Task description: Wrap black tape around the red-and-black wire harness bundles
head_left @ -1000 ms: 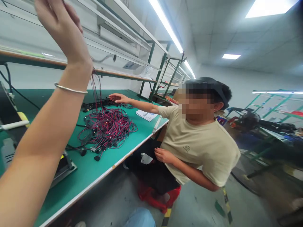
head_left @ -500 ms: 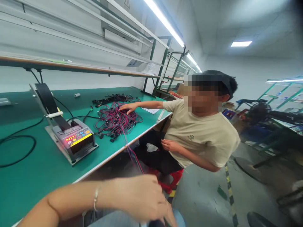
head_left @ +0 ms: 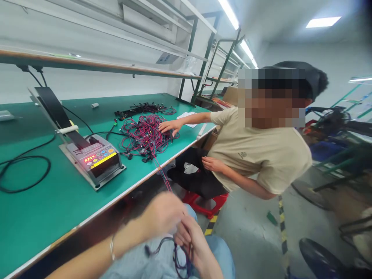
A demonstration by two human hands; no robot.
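1. Most of the red-and-black wires (head_left: 142, 135) lie in 1 tangled heap by the near edge of the green desk (head_left: 35, 221). Only 1 thin strand (head_left: 164, 176) runs over that edge to the person's hands, so most of the wire remains in the heap.
2. 1 bundle of black connectors (head_left: 145, 109) lies apart, just beyond the heap on the far side.
3. The left hand (head_left: 162, 213), with 1 bangle (head_left: 112, 248), and the right hand (head_left: 188, 242) meet below the desk edge, above a denim-covered lap (head_left: 217, 252).
4. The right hand's fingers (head_left: 200, 261) curl around the strand, and a loop of wire hangs below them. The left hand's fingers (head_left: 176, 211) are bunched; I cannot tell whether they pinch anything.
5. A seated co-worker (head_left: 261, 155) has 2 hands in view: 1 hand (head_left: 170, 127), fingers spread, rests on the heap; the other hand (head_left: 212, 164) stays at their waist.
6. The desk also carries 1 tape dispenser (head_left: 93, 161), 1 coiled black cable (head_left: 23, 174) and 1 paper sheet (head_left: 186, 115).
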